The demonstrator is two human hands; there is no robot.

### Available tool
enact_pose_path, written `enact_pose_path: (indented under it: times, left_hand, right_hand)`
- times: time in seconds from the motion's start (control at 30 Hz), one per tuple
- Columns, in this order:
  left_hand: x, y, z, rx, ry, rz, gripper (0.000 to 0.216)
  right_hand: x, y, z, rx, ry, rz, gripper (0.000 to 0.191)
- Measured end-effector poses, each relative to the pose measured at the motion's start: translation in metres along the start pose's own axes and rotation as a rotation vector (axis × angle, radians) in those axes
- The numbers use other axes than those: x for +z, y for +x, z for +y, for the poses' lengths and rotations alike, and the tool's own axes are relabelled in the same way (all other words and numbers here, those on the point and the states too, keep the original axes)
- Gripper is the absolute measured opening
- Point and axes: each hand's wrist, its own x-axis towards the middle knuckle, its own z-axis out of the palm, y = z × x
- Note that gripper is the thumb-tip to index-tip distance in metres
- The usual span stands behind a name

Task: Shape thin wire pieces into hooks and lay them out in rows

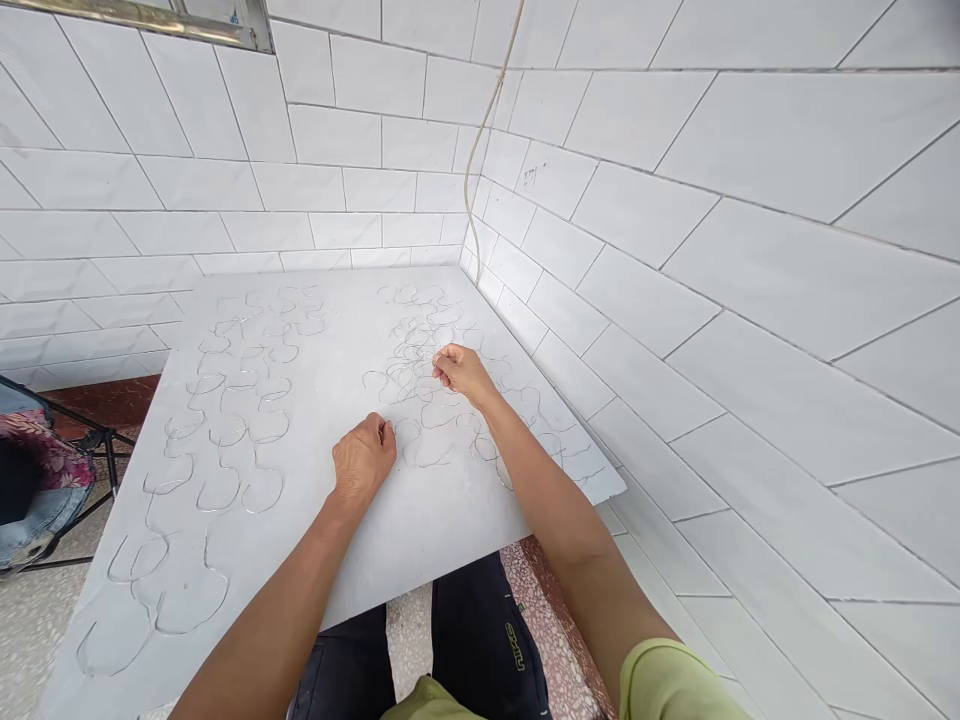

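Observation:
My right hand point(461, 372) is at the tangled heap of thin curved wires point(412, 350) on the right half of the white tabletop point(322, 560). Its thumb and fingertips are pinched on what looks like one thin wire, hard to separate from those under it. My left hand point(364, 455) rests closed on the middle of the tabletop, with its fingers curled under. Anything inside that fist is hidden. Beside it lie a few loose bent wires point(420, 462). To the left, similar S-shaped wires point(229, 430) are spread out in rough columns.
White tiled walls point(675, 250) meet in a corner behind the table, and the right wall runs close along its edge. A pale cable point(469, 180) hangs down the corner. At the left stands a folding chair point(109, 450) with cloth on it.

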Motion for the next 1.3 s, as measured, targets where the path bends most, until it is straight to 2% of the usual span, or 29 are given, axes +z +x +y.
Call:
enact_pose_path:
  times: [0.1,0.27,0.47,0.67,0.8,0.93,1.13,1.3]
  left_hand:
    - [0.001,0.0,-0.001,-0.002,-0.012,0.007,0.024]
    - [0.001,0.0,0.0,-0.009,-0.036,0.028,0.023]
    - [-0.006,-0.002,0.005,-0.04,-0.181,0.066,0.027]
    - [-0.017,-0.005,0.009,-0.064,-0.601,0.162,0.038]
    - [-0.024,-0.003,0.009,-0.102,-0.818,0.087,0.048]
    - [-0.028,0.0,0.008,-0.119,-0.93,0.018,0.053]
    - [-0.028,0.003,0.008,-0.122,-1.043,-0.014,0.039]
    - [-0.032,0.006,0.006,-0.169,-1.125,0.016,0.032]
  right_hand:
    - [0.005,-0.001,0.001,-0.052,0.059,0.084,0.011]
    - [0.011,-0.003,0.007,-0.117,0.306,0.129,0.012]
    - [0.012,-0.011,0.017,-0.119,0.531,0.045,0.024]
    - [0.02,-0.019,0.018,-0.139,0.514,-0.071,0.029]
    - [0.03,-0.025,0.016,-0.141,0.482,-0.157,0.031]
    - [0.037,-0.032,0.015,-0.117,0.433,-0.209,0.032]
    - [0.042,-0.033,0.017,-0.102,0.431,-0.267,0.031]
    - [0.041,-0.033,0.019,-0.116,0.417,-0.321,0.025]
